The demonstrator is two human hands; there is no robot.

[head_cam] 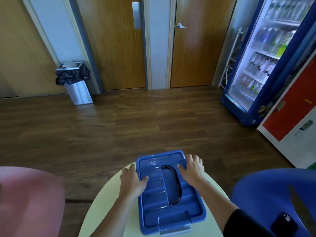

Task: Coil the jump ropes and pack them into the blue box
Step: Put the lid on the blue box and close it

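Seemingly to seat or lift the lid, my left grip and right grip curl over its opposite rims; the blue box sits on the bench, jump ropes out of sight.

- Looks like a shared break room in an office or public building.
- Far right: lit glass-door drinks fridge stocked with bottles, red locker just beside it.
- Far wall: two wooden doors, lined steel bin at left.
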